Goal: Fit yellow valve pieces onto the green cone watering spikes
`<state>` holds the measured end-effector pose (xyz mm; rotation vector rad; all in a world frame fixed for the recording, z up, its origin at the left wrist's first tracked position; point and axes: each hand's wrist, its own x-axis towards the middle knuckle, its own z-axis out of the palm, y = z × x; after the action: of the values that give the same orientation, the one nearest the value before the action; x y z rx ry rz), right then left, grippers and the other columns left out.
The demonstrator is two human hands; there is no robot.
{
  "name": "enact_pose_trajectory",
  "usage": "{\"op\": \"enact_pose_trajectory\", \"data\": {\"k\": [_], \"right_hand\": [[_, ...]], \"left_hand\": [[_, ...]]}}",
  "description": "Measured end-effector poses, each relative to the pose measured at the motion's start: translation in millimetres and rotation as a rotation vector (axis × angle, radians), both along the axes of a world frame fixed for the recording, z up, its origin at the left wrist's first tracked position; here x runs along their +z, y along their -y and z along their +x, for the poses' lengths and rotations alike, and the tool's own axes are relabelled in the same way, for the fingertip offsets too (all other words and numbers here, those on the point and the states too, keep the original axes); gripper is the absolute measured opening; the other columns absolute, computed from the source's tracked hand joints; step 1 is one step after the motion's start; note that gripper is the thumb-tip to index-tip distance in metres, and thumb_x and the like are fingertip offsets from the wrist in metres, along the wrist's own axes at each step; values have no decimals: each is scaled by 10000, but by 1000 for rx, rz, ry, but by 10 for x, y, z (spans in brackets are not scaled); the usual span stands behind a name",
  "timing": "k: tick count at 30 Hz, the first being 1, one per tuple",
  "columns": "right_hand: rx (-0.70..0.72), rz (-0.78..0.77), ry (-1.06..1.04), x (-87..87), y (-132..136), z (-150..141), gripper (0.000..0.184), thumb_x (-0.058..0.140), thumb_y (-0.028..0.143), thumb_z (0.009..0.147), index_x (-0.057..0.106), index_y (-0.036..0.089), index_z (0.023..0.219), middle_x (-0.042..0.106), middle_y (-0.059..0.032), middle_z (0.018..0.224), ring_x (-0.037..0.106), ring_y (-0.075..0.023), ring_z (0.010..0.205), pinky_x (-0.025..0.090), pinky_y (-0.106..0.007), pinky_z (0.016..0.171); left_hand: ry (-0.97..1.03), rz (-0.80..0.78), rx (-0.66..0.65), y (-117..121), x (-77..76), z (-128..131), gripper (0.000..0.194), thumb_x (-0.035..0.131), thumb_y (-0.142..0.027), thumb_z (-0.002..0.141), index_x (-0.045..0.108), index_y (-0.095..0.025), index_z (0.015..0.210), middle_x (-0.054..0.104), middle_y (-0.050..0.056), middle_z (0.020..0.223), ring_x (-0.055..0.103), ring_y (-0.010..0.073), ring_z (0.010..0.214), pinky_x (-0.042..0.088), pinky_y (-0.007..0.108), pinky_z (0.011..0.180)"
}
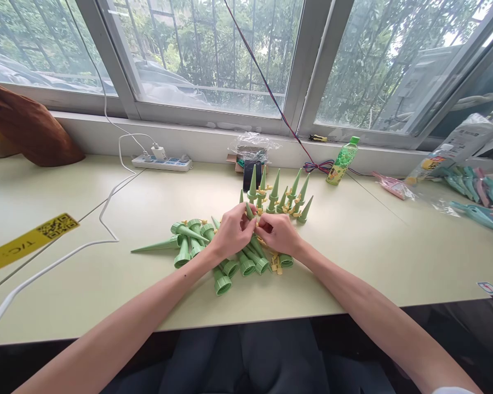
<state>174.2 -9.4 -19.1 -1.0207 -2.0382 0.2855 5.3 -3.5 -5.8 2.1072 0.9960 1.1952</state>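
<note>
The left hand (233,230) grasps a green spike (249,212), thumb and fingers wrapped around it, its tip pointing up and away from the person. The right hand (280,232) is just beside it, its fingers pinched together near the spike — perhaps on a small yellow part, though the hands hide too much to be sure.

Both hands are above the pale surface (361,262), between two groups of similar pieces. Behind them, a cluster of upright spikes (274,191) stands tips up, with yellow fittings among them. In front and toward the left hand's side, a heap of spikes (183,258) lies on its sides, several threaded open ends facing the person. Loose yellow pieces (277,266) lie near the right wrist.

Farther back are a dark phone (252,174), a green-capped bottle (342,161) and — off to the left — a white power strip (164,164).
</note>
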Motion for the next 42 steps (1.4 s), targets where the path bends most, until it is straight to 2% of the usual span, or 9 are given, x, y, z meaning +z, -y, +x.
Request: {"op": "enact_pose_trajectory", "data": {"k": [13,27,42], "right_hand": [[-2,27,34,12,5,-11,260,553,214,843,439,191,610,528,21,543,435,-91,488,355,-222,524],[5,44,57,12,8,-5,278,534,214,869,424,193,614,503,24,539,421,-93,485,335,-227,525],[9,63,99,5,8,-2,279,514,209,898,429,183,633,476,29,551,384,-81,491,303,-221,518]], "left_hand": [[12,-7,-1,4,2,1,119,546,-212,855,570,-177,967,596,32,762,557,141,624,468,261,551],[7,34,5,6,13,4,61,543,-188,853,559,-175,910,584,20,811,473,103,585,421,248,535],[37,87,6,13,14,7,50,560,-160,836,577,-178,881,605,21,887,485,88,593,430,231,529]]}}
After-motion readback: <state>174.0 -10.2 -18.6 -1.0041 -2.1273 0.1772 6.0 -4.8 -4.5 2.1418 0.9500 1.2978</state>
